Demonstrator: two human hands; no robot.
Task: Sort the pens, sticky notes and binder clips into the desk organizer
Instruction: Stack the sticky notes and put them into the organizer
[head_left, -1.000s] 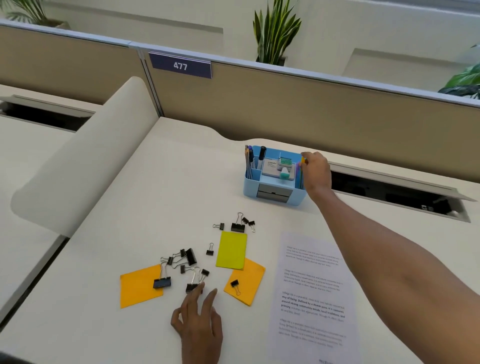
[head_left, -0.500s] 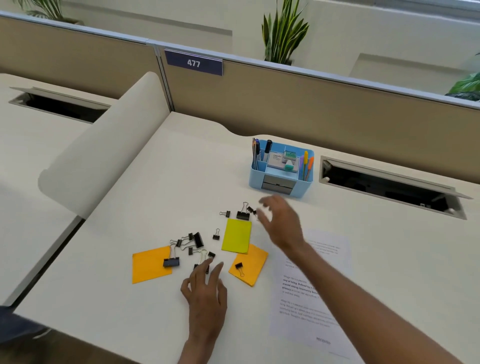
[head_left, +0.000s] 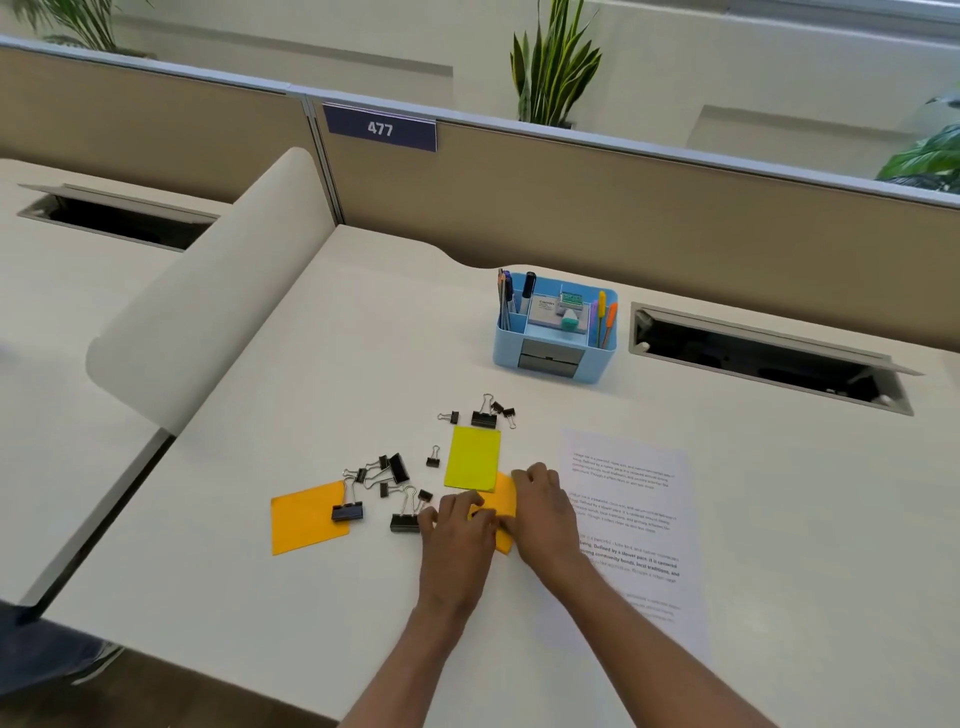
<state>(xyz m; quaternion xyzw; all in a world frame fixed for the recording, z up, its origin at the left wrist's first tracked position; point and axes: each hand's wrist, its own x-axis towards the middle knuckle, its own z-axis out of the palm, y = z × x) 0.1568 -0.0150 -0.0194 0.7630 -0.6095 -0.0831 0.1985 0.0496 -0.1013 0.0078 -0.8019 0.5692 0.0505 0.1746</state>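
A blue desk organizer stands at the back of the desk, with dark pens in its left slot and a yellow and an orange pen in its right slot. Black binder clips lie scattered mid-desk, and a few more clips sit above a yellow-green sticky note. An orange sticky note at the left carries a large clip. My left hand and my right hand both lie on a second orange sticky note; the small clip on it is mostly hidden.
A printed sheet lies right of my hands. An open cable slot is set into the desk to the right of the organizer. A curved white divider bounds the desk on the left, and a tan partition closes off the back.
My right hand has come back from the organizer to the near orange sticky note. My left hand has slid right onto the same note. The view has shifted.
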